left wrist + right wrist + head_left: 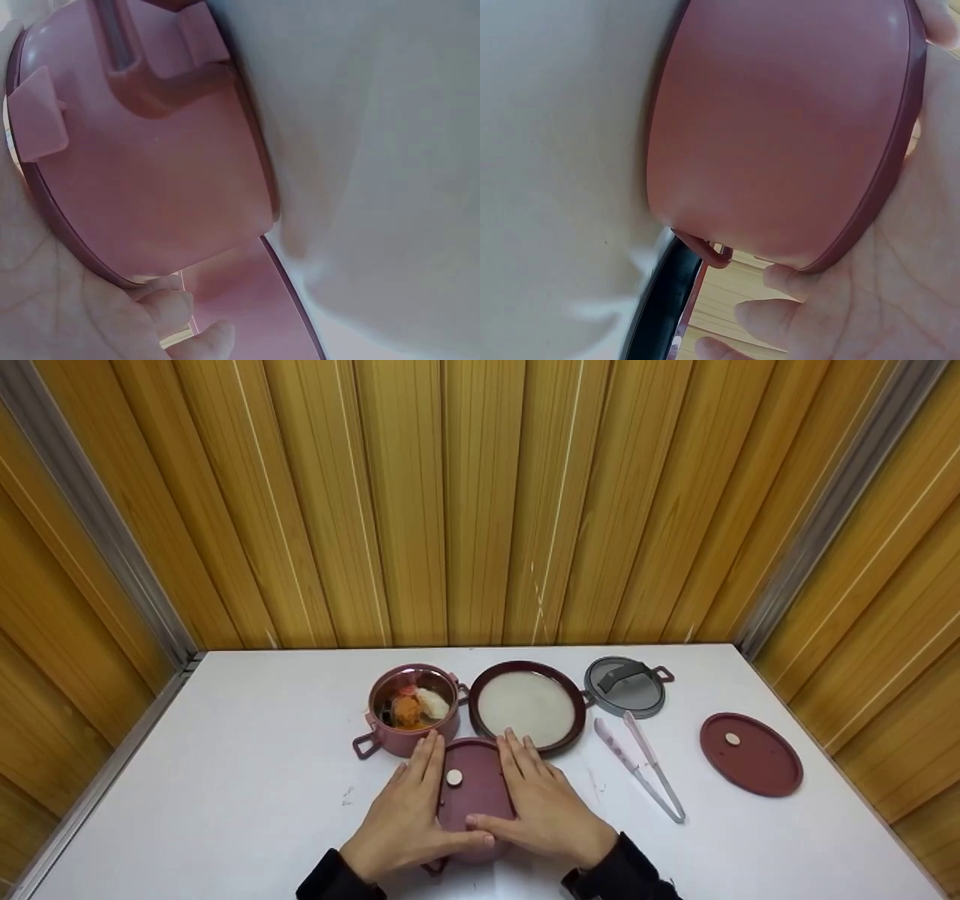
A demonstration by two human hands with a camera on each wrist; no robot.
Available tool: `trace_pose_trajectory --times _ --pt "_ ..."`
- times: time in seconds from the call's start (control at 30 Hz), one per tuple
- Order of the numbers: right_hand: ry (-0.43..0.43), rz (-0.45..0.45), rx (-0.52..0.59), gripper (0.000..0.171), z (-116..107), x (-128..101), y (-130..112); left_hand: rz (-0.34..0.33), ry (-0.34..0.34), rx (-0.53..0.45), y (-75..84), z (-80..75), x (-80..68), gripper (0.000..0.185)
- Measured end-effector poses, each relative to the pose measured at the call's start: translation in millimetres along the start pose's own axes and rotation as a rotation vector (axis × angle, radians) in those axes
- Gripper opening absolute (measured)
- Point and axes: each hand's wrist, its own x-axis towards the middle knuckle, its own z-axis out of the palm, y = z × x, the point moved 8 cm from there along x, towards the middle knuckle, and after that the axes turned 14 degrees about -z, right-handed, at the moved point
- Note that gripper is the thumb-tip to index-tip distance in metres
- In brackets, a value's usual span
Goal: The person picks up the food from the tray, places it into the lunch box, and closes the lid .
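Note:
In the head view a lidded mauve pot stands near the front, its lid (477, 795) carrying a pale round knob. My left hand (409, 814) lies along the left side of this lid and my right hand (551, 806) along the right, fingers straight and pointing away from me. The thumbs reach inward across the lid and overlap. Both wrist views show the pot wall (772, 142) below the palms, which press at the lid's rim. A looped handle (150, 97) and side clips appear in the left wrist view.
Behind the left hand is an uncovered pink pot (409, 741) with orange and white food inside. A maroon-rimmed round dish (525, 666) stands beside it. Further right are a grey round lid (637, 701), pink-and-grey tongs (654, 771) and a dark red lid (761, 761). Wood-patterned walls (480, 510) surround the white table (247, 780).

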Motion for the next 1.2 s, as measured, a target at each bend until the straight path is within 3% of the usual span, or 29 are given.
trace_pose_trajectory --times 0.33,0.6,0.97,1.2 --pt "-0.022 0.002 0.01 0.115 -3 0 0 0.004 0.019 0.014 -1.0 -1.7 -1.2 0.142" --pt "-0.059 -0.003 0.072 0.101 -31 -11 9 0.033 0.043 0.006 2.4 -7.5 -4.1 0.138" --pt "0.061 0.034 0.106 0.079 -99 -37 58 0.009 0.042 -0.019 3.2 -11.6 -3.0 0.136" --pt "0.161 0.114 0.088 0.066 -139 -63 116 0.001 0.027 -0.017 4.5 -9.4 -1.9 0.135"
